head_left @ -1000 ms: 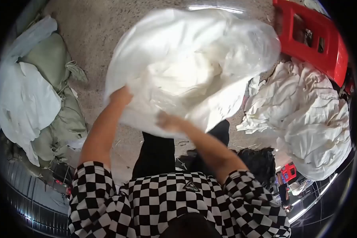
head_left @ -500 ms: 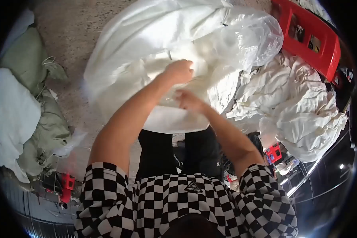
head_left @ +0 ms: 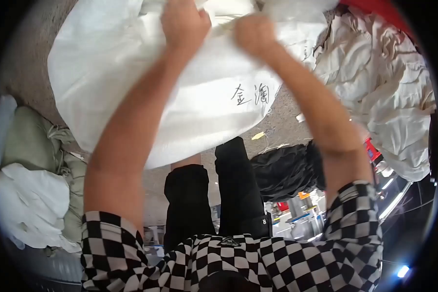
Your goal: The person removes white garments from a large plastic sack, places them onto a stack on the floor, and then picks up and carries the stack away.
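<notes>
A large white woven sack (head_left: 194, 112) with handwritten black characters on its side fills the upper middle of the head view. My left hand (head_left: 184, 28) is closed at the sack's upper edge, its fingers curled over the gathered material. To its right my right hand (head_left: 254, 35) is also closed on the sack's edge, somewhat blurred by motion. The top of the sack runs out of view, so its opening shows only in part between my hands.
Crumpled white garments (head_left: 374, 78) lie heaped at the right, below a red plastic piece (head_left: 382, 13). Dark cloth (head_left: 289, 170) lies on the floor beside my legs. Green sacks (head_left: 34, 138) and white cloth (head_left: 36, 199) stand at the left.
Both hands have moved up and away from my body, out of the sack's middle to its edge. The sack has been pulled up and turned, so its written side now shows.
</notes>
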Demonstrator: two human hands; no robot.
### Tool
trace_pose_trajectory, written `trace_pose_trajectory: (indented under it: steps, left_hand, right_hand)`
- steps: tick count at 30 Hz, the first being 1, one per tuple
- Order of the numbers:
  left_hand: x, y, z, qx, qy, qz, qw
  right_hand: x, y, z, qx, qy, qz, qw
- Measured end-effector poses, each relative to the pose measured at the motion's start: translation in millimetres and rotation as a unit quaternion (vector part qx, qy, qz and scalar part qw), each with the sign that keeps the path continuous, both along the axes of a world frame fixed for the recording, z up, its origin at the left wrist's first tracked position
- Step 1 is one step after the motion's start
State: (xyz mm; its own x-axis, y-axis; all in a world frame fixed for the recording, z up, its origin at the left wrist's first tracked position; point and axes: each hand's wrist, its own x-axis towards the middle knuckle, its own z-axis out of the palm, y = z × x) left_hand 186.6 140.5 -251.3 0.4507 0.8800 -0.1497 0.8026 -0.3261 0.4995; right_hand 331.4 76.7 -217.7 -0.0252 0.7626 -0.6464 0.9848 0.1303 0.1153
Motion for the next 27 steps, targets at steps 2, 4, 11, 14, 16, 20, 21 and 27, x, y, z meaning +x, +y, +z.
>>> trace_pose_trajectory:
  steps: [2,4,11,14,16,20,21,27]
  left_hand:
    - [-5.1,-40.7,-3.0,-0.013,-0.087,-0.140,0.986]
    - [-24.9,-69.5,-1.6,-0.026,-0.098,-0.302,0.948]
    - [-69.4,-115.4,11.0,-0.299,0.012,-0.214,0.930]
    - [-55.2,-122.8,10.1,-0.399,-0.013,-0.031,0.916]
    - [-41.9,-119.5,14.5,-0.483,-0.019,0.129,0.866]
    - [-25.9,-113.8,33.8,-0.445,-0.024,0.181,0.877]
    - [-32.7,-108.0,27.8,-0.444,-0.001,0.148,0.884]
    - [-56.1,-86.0,21.1,-0.542,-0.110,0.341,0.760]
  right_hand:
    - [-34.6,-36.1,8.0,-0.134,0.183,-0.105,0.968]
    - [-40.3,-102.7,0.0,-0.212,0.233,-0.203,0.927]
    - [-38.7,-210.6,-2.7,-0.194,0.266,-0.455,0.828]
    - [-71.3,-158.1,-9.4,0.234,0.334,-0.528,0.745]
    - [-93.5,-144.7,-18.5,0.125,0.281,-0.605,0.734]
    - [-130.6,-133.1,-7.2,0.167,0.415,-0.590,0.672]
    - [-134.2,-137.7,1.1,0.161,0.424,-0.574,0.681]
    - [-121.9,-136.8,26.3,0.137,0.405,-0.505,0.750]
